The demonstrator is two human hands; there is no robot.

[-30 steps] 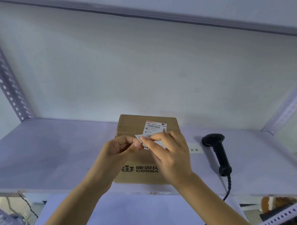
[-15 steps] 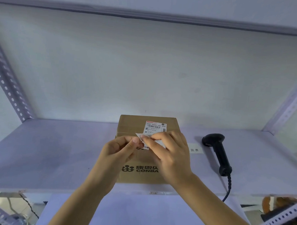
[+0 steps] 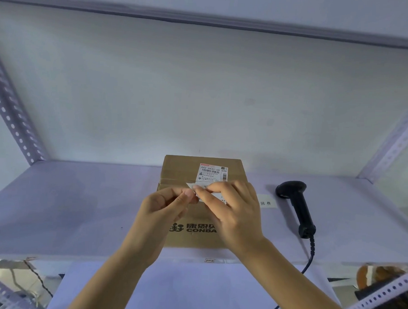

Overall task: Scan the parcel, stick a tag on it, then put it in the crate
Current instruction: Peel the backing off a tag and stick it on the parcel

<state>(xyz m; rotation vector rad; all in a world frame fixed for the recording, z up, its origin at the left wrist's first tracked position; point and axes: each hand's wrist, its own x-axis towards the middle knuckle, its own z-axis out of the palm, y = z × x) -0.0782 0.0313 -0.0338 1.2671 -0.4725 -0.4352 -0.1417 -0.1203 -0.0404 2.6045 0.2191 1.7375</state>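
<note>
A brown cardboard parcel (image 3: 178,174) with "CONBA" printed on its front stands on the white shelf (image 3: 79,207). A shipping label (image 3: 212,172) with a barcode is stuck on its top. Just above the parcel, both hands pinch a small white tag (image 3: 198,186). My left hand (image 3: 163,206) grips the tag's left end between thumb and forefinger. My right hand (image 3: 233,209) holds its right part, fingers curled over it. Most of the tag is hidden by my fingers. No crate is in view.
A black handheld scanner (image 3: 296,205) lies on the shelf to the right of the parcel, its cable hanging over the front edge. A small paper label (image 3: 266,203) lies between parcel and scanner. Perforated metal uprights (image 3: 15,120) flank the shelf on both sides.
Both hands stay over the parcel with the tag between them. The fingers have shifted only slightly on the tag.
</note>
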